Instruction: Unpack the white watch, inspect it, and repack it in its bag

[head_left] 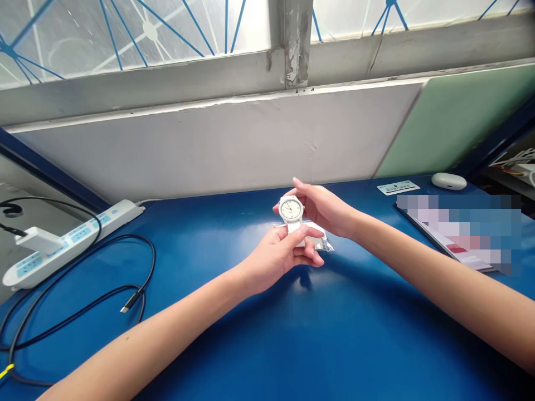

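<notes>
A white wristwatch (291, 209) with a round pale dial is held up above the blue table, its face toward me. My left hand (282, 250) grips the lower part of its strap between thumb and fingers. Around the far side of the watch curls my right hand (321, 206), its fingers behind the case and partly hidden, thumb raised. Below and behind the watch lies a clear plastic bag (321, 240) on the table, mostly covered by my hands.
At left lie a white power strip (83, 234) with a white charger (39, 241) plugged in and a looped black cable (152, 256). To the right are a card (398, 187), a white earbud case (448, 181) and a partly blurred booklet (455, 245). A wall panel (234, 145) borders the table (267, 345) behind.
</notes>
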`<state>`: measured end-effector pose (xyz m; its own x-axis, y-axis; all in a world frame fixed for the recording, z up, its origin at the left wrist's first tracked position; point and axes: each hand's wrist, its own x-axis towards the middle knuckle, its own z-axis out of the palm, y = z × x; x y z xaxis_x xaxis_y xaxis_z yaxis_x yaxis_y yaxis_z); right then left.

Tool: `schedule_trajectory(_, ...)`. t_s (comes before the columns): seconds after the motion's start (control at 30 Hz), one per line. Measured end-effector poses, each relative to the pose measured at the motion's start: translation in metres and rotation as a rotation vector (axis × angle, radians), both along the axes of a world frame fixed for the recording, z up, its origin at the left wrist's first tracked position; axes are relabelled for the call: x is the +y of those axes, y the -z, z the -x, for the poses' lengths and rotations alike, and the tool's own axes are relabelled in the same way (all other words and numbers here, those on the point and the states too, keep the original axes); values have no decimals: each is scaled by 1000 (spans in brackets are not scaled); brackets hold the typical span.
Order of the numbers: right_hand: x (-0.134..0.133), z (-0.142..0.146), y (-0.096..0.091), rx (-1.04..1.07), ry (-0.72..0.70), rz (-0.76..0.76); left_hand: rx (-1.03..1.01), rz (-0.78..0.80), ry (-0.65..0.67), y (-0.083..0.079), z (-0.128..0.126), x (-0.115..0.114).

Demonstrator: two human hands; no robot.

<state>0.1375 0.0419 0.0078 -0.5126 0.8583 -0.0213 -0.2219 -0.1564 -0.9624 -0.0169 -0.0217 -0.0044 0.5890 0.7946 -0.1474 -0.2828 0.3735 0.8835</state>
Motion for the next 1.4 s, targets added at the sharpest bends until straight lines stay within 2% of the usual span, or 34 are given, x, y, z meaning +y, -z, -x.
schedule_trajectory(0.1,-2,-1,-1,75,-161,183,49,-17,66,-1,-1,-3)
schedule_trajectory(0.17,-2,-3,-1,74,-252,196,87,-6,94,1,-1,-3)
schedule_trajectory(0.27,-2,-6,0,97,-312,146,95,34,92,4,-1,-2)
schedule_trajectory(0.47,1,-7,2,102,-248,162,-8,118,152,6,1,2)
schedule_trajectory(0.63,1,-5,-3,132,-169,248,8,122,89,9,0,1)
schedule_trajectory(0.73,-1,-4,-8,203,-182,306,33,123,59,10,0,2)
schedule_trajectory(0.87,-3,-5,-12,256,-176,305,56,145,40,6,1,3)
schedule_trajectory(1.27,-6,-3,-14,201,-223,273,21,118,132,6,3,3)
schedule_trajectory(1.4,-6,-3,-14,220,-235,263,45,130,110,5,3,4)
